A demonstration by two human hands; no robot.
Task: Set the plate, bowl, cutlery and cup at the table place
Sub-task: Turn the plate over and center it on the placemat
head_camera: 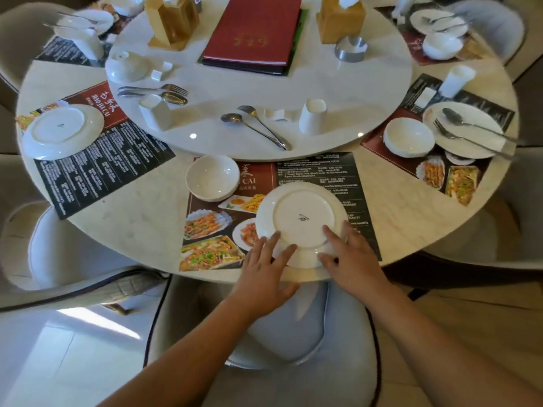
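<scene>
Plate (pixel 302 218) face-down, still being placed.
Left hand (pixel 264 271) and right hand (pixel 349 259) rest flat-fingered on its near rim, gripping nothing; probably next: reach beyond the hands for cutlery (pixel 255 127).

Your white plate (pixel 302 218) lies upside down on the placemat (pixel 317 168) near the desk (pixel 141 212) edge, its maker's mark showing. The empty white bowl (pixel 213 177) sits upright on the mat's far left corner. On the turntable (pixel 223 142) beyond, the spoon (pixel 235 118) and fork (pixel 258 122) lie side by side, with the white cup (pixel 313 116) to their right.
</scene>
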